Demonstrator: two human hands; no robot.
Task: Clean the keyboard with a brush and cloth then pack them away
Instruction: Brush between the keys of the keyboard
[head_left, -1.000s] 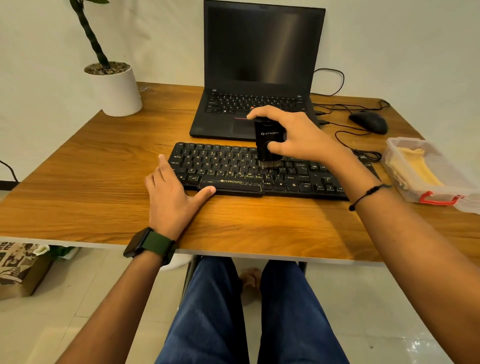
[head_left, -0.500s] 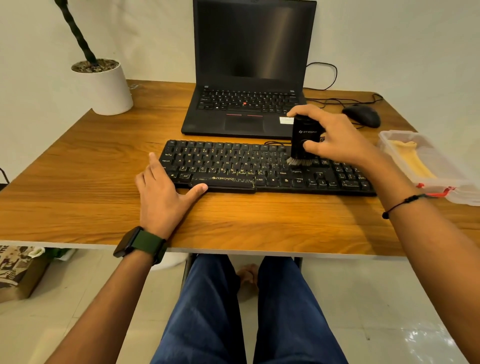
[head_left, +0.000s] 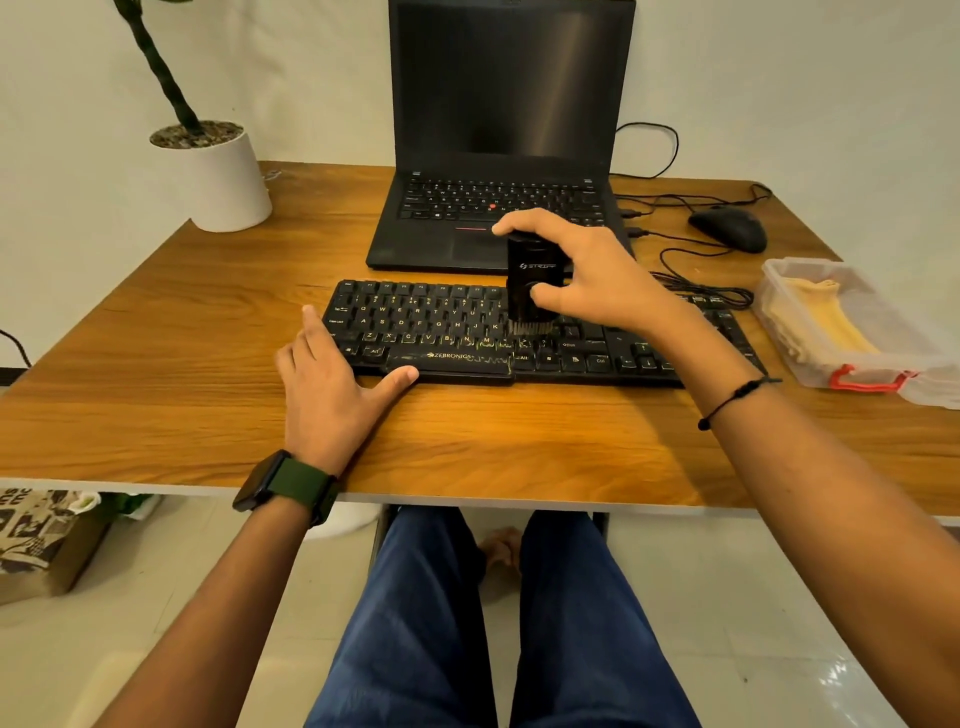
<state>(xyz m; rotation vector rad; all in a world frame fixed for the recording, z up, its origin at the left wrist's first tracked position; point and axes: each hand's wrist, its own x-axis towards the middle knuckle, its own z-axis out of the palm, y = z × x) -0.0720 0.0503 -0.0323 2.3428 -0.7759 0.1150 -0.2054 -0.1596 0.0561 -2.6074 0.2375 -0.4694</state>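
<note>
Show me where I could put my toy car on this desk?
Bare wood lies between the white plant pot and the keyboard, left of the left hand. Another bare strip runs along the desk front edge, below the keyboard. The right is crowded: mouse, tangled cables and plastic box.

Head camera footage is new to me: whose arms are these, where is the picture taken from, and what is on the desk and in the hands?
No machine here: a seated person wears a camera on the head, looking down at their own arms. The right hand grips a black brush, bristles down on the keyboard. The left hand lies flat on the desk, thumb against the keyboard's front edge. Behind is an open laptop with a dark screen; at right a mouse and a clear box with a yellow cloth inside; at far left a potted plant.
</note>
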